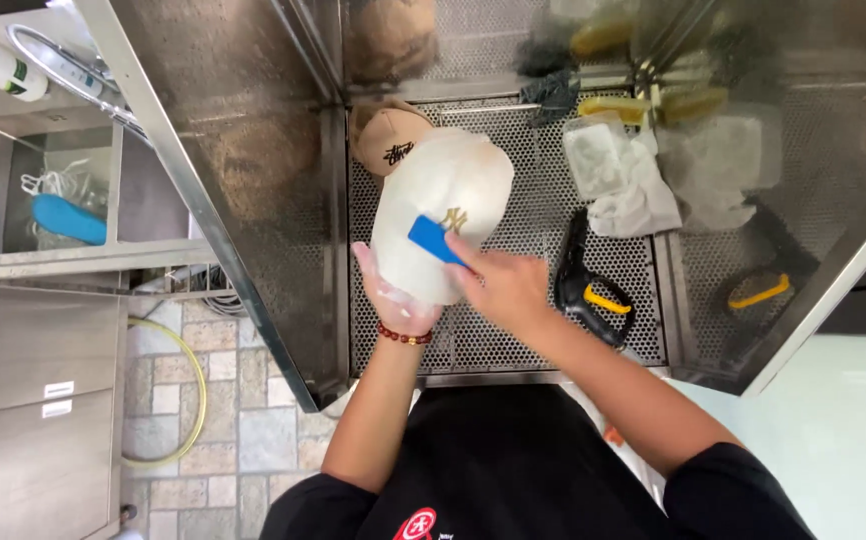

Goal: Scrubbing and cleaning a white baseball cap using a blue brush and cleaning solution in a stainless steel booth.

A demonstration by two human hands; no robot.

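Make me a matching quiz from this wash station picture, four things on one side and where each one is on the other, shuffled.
Things:
1. white cap
2. blue brush
3. tan cap
4. black spray gun

Places:
A. lying on the mesh to the right of the hands
B. held up by the left hand
C. behind the white cap, on the mesh
D. in the right hand, pressed on the white cap

Pairs: 1-B, 2-D, 3-C, 4-A

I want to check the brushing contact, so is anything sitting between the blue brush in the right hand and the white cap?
Nothing visible does. The right hand holds the blue brush directly on the white cap, which the left hand supports from below. The tan cap lies behind it, and the black spray gun to the right.
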